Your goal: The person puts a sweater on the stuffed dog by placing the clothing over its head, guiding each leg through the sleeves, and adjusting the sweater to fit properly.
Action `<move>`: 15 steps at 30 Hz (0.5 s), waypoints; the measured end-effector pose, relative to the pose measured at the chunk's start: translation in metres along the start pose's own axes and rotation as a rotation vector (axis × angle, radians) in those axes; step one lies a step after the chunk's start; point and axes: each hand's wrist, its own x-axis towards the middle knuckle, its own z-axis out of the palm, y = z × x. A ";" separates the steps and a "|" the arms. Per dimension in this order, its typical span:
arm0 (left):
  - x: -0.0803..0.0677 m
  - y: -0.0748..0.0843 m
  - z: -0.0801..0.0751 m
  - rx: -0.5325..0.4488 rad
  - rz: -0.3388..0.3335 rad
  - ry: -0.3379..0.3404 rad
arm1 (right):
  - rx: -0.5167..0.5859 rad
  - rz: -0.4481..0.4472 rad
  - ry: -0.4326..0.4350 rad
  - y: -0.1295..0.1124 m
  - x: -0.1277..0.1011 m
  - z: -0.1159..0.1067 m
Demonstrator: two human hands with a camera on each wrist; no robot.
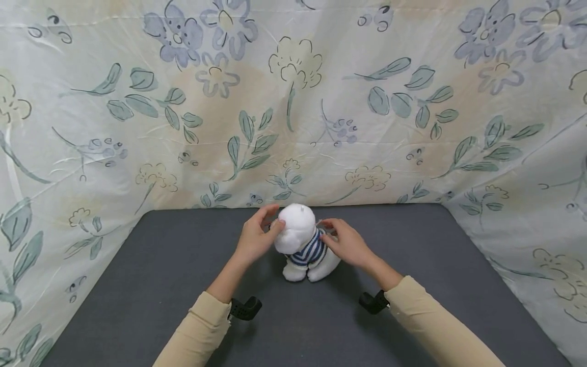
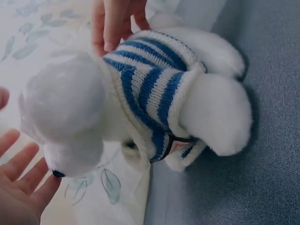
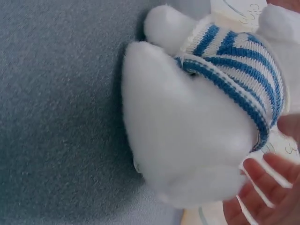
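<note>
Plush toy [image 1: 303, 243], white and dressed in a blue-and-white striped knitted sweater [image 1: 310, 251], sits upright near the far middle of the dark grey table [image 1: 151, 285], just in front of the floral cloth backdrop [image 1: 293, 102]. Left hand [image 1: 255, 239] is at the left side of the toy's head; in the left wrist view its fingers [image 2: 23, 173] lie straight and spread, fingertips touching the snout, apparently steadying the head rather than gripping it. Right hand [image 1: 345, 242] rests against the sweater on the toy's right side; its fingertips [image 2: 110, 28] press on the knit at the back. Whether they pinch the fabric cannot be told; the fingers look relaxed. With a hand on each flank, the toy seems braced to stay seated. Beige sleeves [image 1: 426, 321] cover both forearms, and a black wrist mount [image 1: 245, 308] sits on each.
</note>
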 end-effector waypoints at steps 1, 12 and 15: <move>0.000 0.001 0.001 0.014 0.014 -0.013 | -0.009 0.024 0.021 -0.001 0.000 0.000; 0.003 0.010 0.013 0.046 0.006 -0.096 | -0.077 0.217 0.030 -0.010 0.003 0.002; 0.002 0.010 0.014 0.068 0.008 -0.088 | -0.082 0.223 0.032 -0.013 0.003 0.004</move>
